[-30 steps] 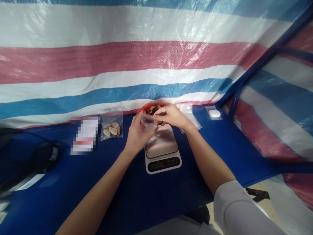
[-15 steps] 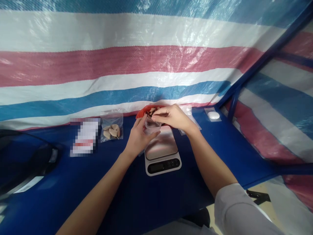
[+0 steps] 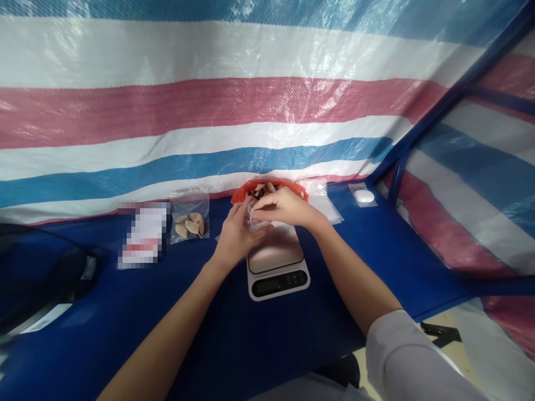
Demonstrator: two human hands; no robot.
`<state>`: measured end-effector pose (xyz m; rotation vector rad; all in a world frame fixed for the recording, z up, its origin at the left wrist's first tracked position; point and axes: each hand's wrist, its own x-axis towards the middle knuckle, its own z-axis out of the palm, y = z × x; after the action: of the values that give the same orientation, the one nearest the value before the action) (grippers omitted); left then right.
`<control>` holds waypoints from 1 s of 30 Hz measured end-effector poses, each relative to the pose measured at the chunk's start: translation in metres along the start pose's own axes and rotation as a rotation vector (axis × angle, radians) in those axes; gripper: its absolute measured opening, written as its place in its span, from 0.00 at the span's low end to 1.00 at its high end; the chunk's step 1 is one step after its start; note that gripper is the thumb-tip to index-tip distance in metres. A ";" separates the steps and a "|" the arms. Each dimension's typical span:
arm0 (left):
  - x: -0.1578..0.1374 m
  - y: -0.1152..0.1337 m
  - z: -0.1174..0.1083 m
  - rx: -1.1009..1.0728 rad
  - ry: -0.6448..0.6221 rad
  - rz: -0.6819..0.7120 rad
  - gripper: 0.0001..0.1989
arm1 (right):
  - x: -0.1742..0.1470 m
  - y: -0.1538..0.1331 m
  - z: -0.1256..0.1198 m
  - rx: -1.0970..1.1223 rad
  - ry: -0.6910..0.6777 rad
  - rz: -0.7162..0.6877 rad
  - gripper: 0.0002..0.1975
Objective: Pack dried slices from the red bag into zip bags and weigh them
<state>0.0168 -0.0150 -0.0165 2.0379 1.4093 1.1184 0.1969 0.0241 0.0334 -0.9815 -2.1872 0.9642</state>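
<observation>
My left hand (image 3: 237, 229) is curled round a clear plastic bag (image 3: 254, 224), whose mouth is held apart above the scale's far end. Over that mouth my right hand (image 3: 281, 207) is pinched, its fingertips reaching in; anything between them is hidden. Just beyond both hands lies an open red plastic bag (image 3: 301, 189) with brown and pale dried pieces (image 3: 262, 189) in it. Beneath the hands stands a white kitchen scale (image 3: 278, 283) with a metal plate and a dark display.
Left of the hands lie a clear bag of pale dried slices (image 3: 191, 225) and a blurred-out printed packet (image 3: 146, 234). At right are flat clear bags (image 3: 324, 203) and a white oval item in a bag (image 3: 363, 196). A black object (image 3: 50, 273) occupies the left edge.
My right hand has moved down and left, from the red bag's edge to the clear bag's mouth. More of the red bag now shows behind it. My left hand has barely moved.
</observation>
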 end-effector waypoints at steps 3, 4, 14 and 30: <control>0.000 0.000 0.000 0.002 -0.008 0.004 0.35 | 0.001 0.008 0.000 0.064 0.020 -0.069 0.07; 0.000 0.000 -0.001 0.005 -0.013 0.006 0.34 | 0.001 0.010 0.000 0.090 0.032 -0.068 0.06; 0.000 0.001 0.000 0.055 0.006 0.011 0.30 | 0.001 0.013 0.002 0.242 0.058 -0.049 0.10; 0.002 0.009 -0.008 0.000 0.173 -0.046 0.23 | -0.005 0.008 -0.010 0.239 0.175 -0.022 0.13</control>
<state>0.0155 -0.0176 -0.0048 1.9375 1.5303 1.3008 0.2097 0.0277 0.0321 -0.8907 -1.8859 1.0594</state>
